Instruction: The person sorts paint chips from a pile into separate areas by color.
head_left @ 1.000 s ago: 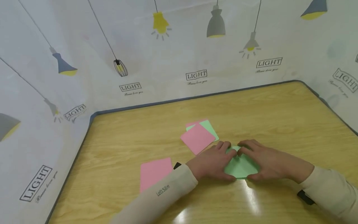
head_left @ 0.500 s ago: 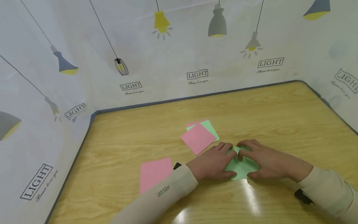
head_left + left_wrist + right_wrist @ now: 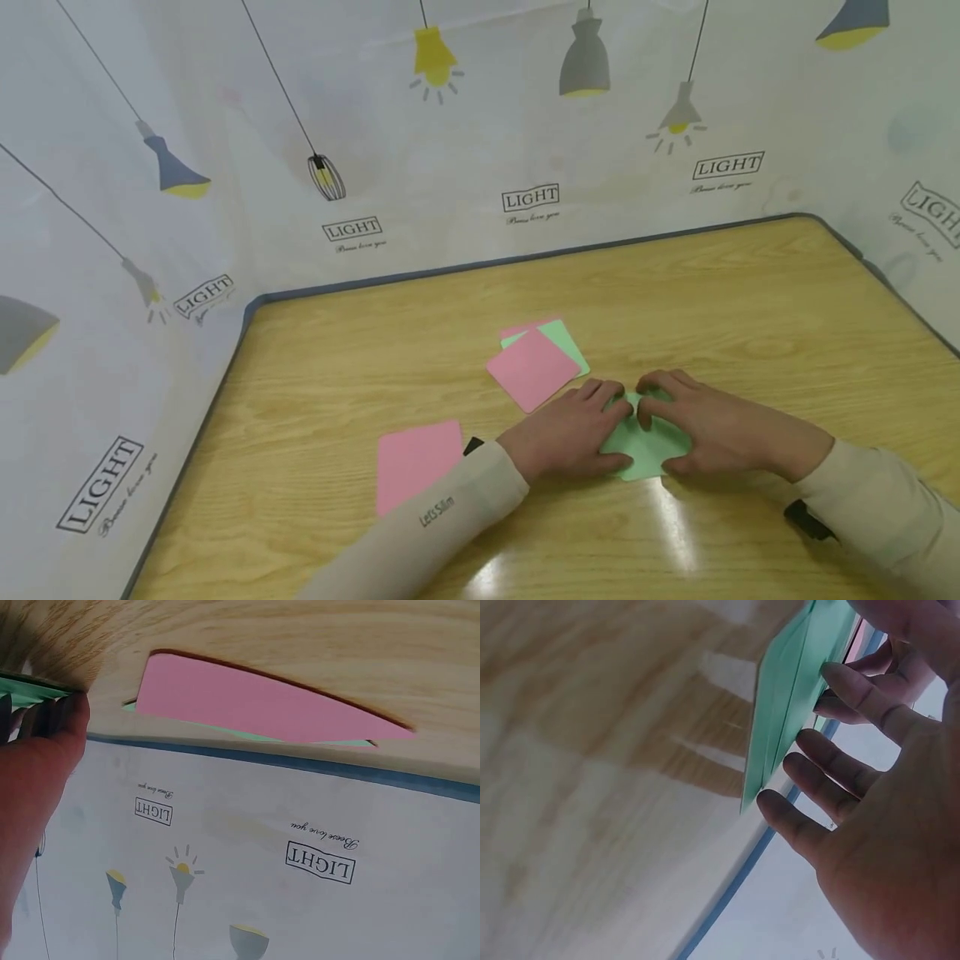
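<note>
Fingers (image 3: 799, 829) hold green paper (image 3: 654, 450) on a wood-grain table (image 3: 360, 367) before lamp-printed walls (image 3: 450, 158).

Green sheet (image 3: 656, 446): paper, matt
Pink sheets (image 3: 418, 460): paper, smooth and matt
Table (image 3: 337, 375): wood-grained, glossy
Sleeves (image 3: 427, 525): matt cloth

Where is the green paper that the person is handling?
In the head view, the green paper is right of centre, between the left hand and the right hand, below and to the right of the overlapping pink and green sheets.
</note>
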`<state>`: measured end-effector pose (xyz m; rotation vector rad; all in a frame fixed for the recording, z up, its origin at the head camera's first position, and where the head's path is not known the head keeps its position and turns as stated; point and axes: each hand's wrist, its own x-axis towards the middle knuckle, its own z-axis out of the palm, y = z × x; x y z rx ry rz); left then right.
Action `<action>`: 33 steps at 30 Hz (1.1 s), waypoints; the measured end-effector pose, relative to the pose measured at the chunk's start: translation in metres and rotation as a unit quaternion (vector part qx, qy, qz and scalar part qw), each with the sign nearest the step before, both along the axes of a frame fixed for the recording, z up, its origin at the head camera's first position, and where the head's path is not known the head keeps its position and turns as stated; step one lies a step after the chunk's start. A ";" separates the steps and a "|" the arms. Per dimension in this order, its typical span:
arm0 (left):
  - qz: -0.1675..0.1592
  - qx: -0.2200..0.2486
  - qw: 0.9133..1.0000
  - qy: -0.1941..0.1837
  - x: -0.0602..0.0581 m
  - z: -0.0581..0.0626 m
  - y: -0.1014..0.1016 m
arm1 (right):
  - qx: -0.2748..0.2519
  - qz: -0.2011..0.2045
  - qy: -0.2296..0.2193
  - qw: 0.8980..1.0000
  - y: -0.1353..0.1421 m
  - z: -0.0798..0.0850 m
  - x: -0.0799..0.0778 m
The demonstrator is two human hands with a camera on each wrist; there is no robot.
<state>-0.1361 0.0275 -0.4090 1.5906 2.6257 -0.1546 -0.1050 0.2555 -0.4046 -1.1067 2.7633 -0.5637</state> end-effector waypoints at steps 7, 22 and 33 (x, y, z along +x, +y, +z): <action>0.003 0.009 1.000 -0.018 -0.002 0.003 -0.007 | -0.001 -0.001 0.007 1.000 -0.003 0.002 -0.002; 0.223 0.062 0.972 -0.044 -0.037 0.015 -0.050 | -0.019 0.014 0.027 0.999 -0.052 0.009 -0.065; 0.262 0.062 0.960 -0.073 -0.050 0.007 -0.074 | 0.045 0.019 -0.055 0.997 -0.100 0.016 -0.102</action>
